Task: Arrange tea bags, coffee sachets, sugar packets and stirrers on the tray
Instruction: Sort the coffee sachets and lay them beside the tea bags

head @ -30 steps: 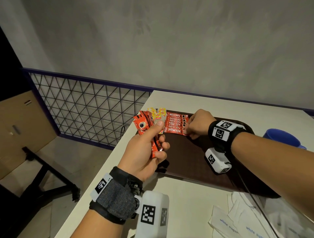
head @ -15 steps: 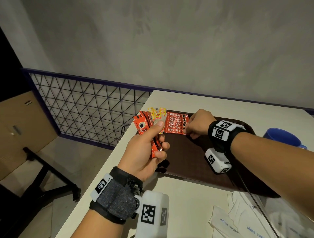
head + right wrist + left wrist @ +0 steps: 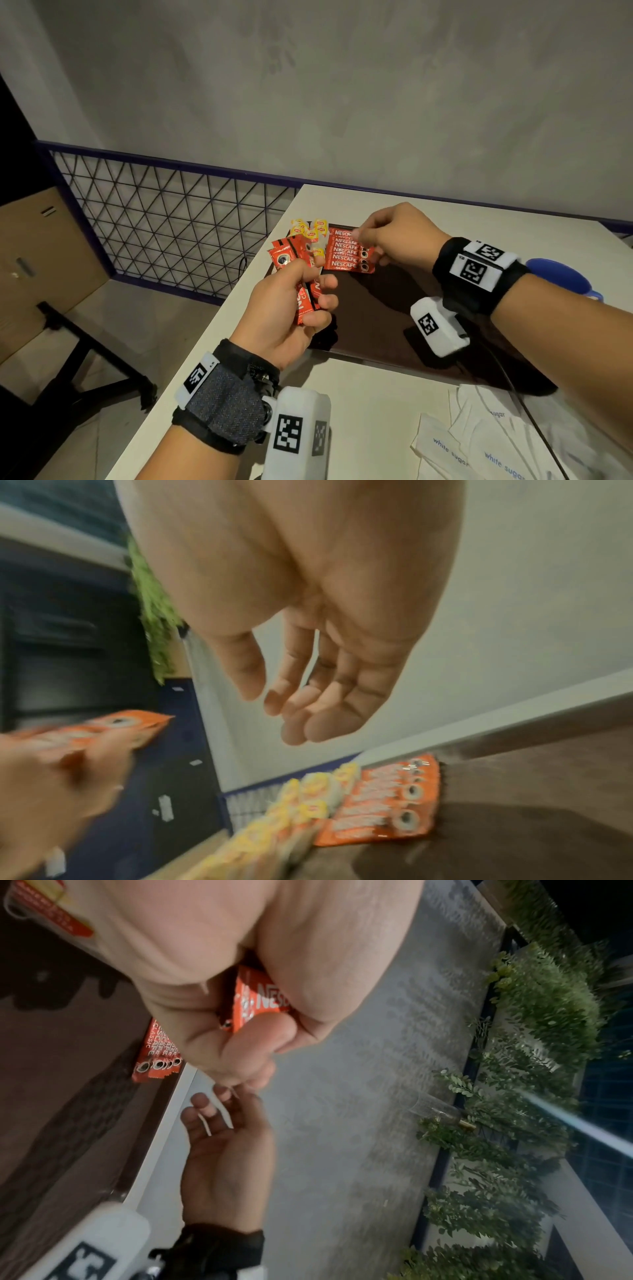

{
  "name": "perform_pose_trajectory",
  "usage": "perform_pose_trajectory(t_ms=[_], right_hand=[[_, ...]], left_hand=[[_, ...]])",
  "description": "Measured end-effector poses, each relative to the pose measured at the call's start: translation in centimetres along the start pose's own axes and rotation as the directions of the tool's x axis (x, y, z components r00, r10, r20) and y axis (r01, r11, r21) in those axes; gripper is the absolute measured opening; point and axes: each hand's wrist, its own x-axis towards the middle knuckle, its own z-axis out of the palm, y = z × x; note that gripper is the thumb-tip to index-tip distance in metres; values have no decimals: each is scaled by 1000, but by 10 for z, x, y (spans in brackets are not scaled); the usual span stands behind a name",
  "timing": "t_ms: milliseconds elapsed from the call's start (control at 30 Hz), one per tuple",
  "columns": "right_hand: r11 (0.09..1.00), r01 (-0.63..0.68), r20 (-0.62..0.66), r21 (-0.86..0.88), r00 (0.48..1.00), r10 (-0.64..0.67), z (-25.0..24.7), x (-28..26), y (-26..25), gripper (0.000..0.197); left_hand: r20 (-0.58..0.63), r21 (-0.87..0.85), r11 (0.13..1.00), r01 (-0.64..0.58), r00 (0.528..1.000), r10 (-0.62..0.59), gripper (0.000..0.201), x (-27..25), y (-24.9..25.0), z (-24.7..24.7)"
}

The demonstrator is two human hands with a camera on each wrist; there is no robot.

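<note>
Looks like a café or pantry corner, possibly on a balcony or terrace. Set against a bare grey plastered wall (image 3: 342,85), with a pale tabletop (image 3: 359,394) carrying a dark brown serving tray (image 3: 376,308). Stocked like a drinks station: red Nescafé coffee sachets (image 3: 346,255) in a row on the tray, yellow-tagged tea bags (image 3: 310,229) beside them, white sugar packets (image 3: 479,442) on the table, a blue cup (image 3: 561,275) at the right edge. Bounded by a purple-framed wire-mesh railing (image 3: 154,219); green foliage (image 3: 514,1096) along the wall in the left wrist view.
</note>
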Motion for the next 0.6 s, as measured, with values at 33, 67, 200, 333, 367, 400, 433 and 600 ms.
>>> perform_pose_trajectory(t_ms=[33, 67, 200, 333, 367, 400, 433, 600], right_hand=[[997, 33, 20, 72, 999, -35, 0, -11, -8, 24], [990, 57, 40, 130, 997, -63, 0, -22, -16, 26], [958, 104, 135, 268, 980, -145, -4, -54, -33, 29], [928, 111, 72, 355, 987, -145, -12, -68, -26, 26], [917, 108, 53, 385, 989, -139, -14, -71, -23, 24], [902, 101, 41, 420, 991, -130, -16, -74, -21, 21], [884, 90, 37, 459, 992, -121, -18, -77, -19, 17], [871, 58, 78, 487, 991, -110, -23, -90, -11, 27]], left_hand=[[7, 31, 999, -6, 1000, 6, 21, -1, 0, 1], [15, 63, 998, -13, 1000, 12, 22, -2, 0, 2], [47, 144, 989, -27, 999, 20, 21, -6, -1, 4], [74, 200, 979, -47, 997, 32, 25, -9, -2, 4], [78, 210, 976, -63, 996, 48, 28, -9, -2, 5], [75, 213, 973, -85, 995, 70, 29, -9, -3, 6], [66, 211, 971, -110, 993, 98, 31, -8, -4, 6], [12, 160, 967, -199, 980, 200, 32, -2, -7, 6]])
